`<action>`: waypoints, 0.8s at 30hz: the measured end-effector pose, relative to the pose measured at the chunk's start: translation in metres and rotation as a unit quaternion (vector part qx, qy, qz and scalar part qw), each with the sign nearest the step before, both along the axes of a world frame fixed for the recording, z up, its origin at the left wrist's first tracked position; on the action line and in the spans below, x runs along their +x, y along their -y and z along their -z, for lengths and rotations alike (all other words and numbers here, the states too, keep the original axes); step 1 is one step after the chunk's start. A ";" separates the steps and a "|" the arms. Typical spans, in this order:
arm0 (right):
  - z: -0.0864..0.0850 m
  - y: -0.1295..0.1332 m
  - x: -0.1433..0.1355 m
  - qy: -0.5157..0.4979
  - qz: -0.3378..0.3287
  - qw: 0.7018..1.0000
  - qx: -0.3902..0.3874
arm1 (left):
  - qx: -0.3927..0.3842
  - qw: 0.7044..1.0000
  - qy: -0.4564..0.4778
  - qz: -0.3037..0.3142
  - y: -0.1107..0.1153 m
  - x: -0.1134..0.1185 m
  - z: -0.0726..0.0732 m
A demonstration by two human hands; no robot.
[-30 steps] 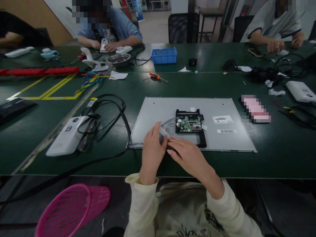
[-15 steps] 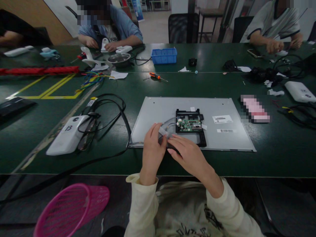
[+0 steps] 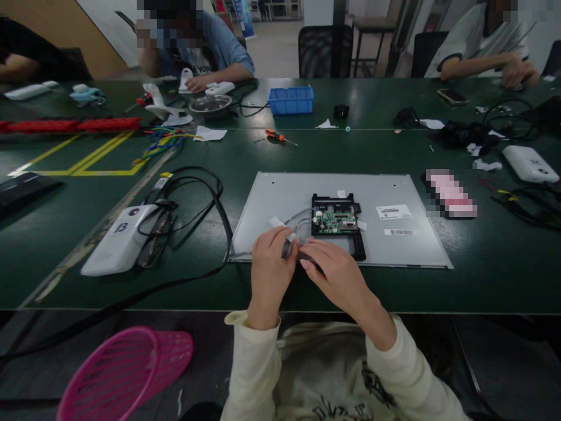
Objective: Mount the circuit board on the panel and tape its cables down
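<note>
A flat silver panel lies on the table in front of me, with a black plastic frame on it. A green circuit board sits in that frame. Thin grey cables run from the board's left side towards my hands. My left hand is closed at the panel's near edge, pinching a grey cable with a bit of white tape on it. Close against it, my right hand has its fingers bent together around the same spot; what they grip is mostly hidden. A white tape piece sticks up beyond my left fingers.
Left of the panel lie a white power bank and a looped black cable. A pixelated pink phone lies to the right. Farther back are a screwdriver and a blue bin. Other people sit across the table.
My fingers have shifted slightly towards me along the cable. The white tape piece now shows beyond my left hand, and a dark grey strip shows between the fingers.
</note>
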State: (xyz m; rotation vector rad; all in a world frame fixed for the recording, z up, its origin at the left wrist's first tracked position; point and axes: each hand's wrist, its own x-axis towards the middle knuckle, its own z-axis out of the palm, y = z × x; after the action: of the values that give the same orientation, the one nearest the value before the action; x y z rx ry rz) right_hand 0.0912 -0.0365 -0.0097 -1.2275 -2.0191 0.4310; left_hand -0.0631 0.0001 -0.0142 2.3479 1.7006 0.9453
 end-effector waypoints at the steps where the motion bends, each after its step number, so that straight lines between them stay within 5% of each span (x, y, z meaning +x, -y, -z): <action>1: 0.000 0.000 0.000 -0.002 0.003 1.000 0.002 | -0.004 1.000 -0.010 0.000 0.000 0.000 0.000; 9: 0.000 0.000 0.000 -0.011 0.005 1.000 0.013 | 0.010 0.998 -0.065 -0.024 0.000 -0.001 0.002; 18: 0.002 0.000 0.001 -0.011 0.002 1.000 0.009 | 0.057 0.990 -0.009 -0.126 -0.016 -0.017 0.001; 24: 0.003 -0.002 0.005 -0.009 0.029 0.999 0.028 | 0.056 0.990 0.007 -0.130 -0.013 -0.019 0.004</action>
State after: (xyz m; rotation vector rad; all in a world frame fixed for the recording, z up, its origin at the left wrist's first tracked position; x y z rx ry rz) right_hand 0.0965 -0.0349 -0.0125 -1.2408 -1.9623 0.3535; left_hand -0.0826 0.0131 -0.0183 2.2138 2.0347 1.1215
